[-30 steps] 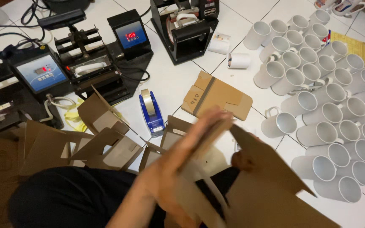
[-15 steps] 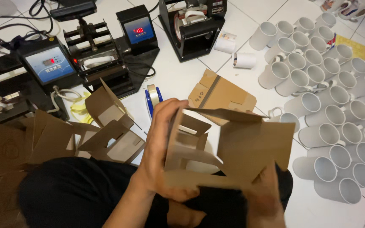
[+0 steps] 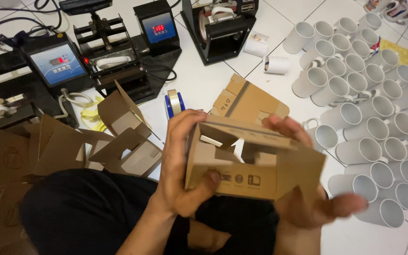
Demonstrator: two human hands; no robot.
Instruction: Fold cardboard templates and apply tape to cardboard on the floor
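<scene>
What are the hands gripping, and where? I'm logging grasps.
A brown cardboard box: left hand on its left end, right hand under its right side.

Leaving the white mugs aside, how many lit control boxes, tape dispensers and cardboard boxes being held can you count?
Lit control boxes: 2
Tape dispenser: 1
Cardboard box, held by left hand and right hand: 1
Total: 4

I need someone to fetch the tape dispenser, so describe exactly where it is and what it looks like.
Start at the black mug presses along the top of the white tiled floor. Just below them, beside a flat cardboard box, stands the tape dispenser. It is the only blue thing among brown cardboard, holding a pale roll.
</scene>
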